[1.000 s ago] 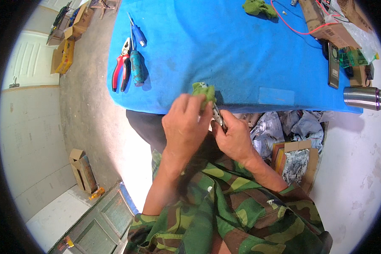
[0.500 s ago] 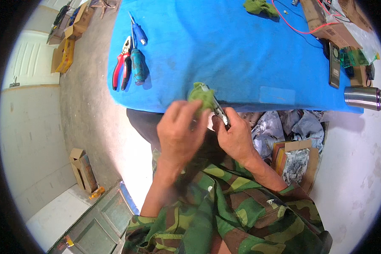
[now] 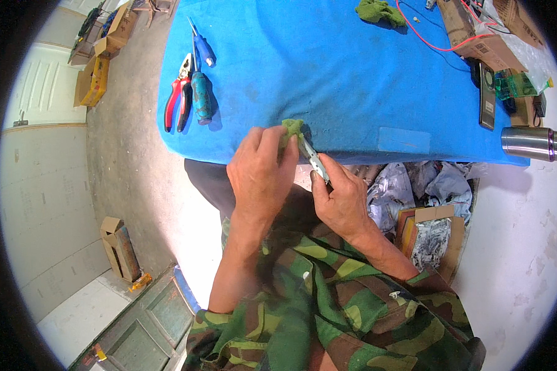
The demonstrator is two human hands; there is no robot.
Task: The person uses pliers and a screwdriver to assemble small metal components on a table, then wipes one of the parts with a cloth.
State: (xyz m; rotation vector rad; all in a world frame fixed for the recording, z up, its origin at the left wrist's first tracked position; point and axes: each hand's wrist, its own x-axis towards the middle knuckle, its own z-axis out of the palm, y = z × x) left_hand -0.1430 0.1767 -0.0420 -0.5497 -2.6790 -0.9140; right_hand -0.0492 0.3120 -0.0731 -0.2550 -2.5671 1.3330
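Observation:
My right hand [image 3: 345, 201] grips one end of a slim, silver-grey tool [image 3: 316, 164] with dark spots; its exact kind does not show. My left hand [image 3: 259, 170] pinches a green cloth [image 3: 293, 127] around the tool's far end, which hides its tip. Both hands are held up at the near edge of the blue-covered table [image 3: 260, 80]. On its left side lie red-and-black pliers [image 3: 179, 96], a screwdriver with a teal handle [image 3: 201, 99] and a smaller blue-handled screwdriver [image 3: 204, 49].
Another green cloth [image 3: 379, 11] lies at the far right, near a red cable [image 3: 424, 44]. A steel flask [image 3: 532, 143] lies on its side at the right edge, close to a dark flat device [image 3: 487, 96]. A carton [image 3: 436, 238] and crumpled plastic [image 3: 390, 191] sit below the table.
My left hand and the green cloth have shifted slightly left, uncovering more of the tool. The tool's angle has changed a little; my right hand keeps its grip.

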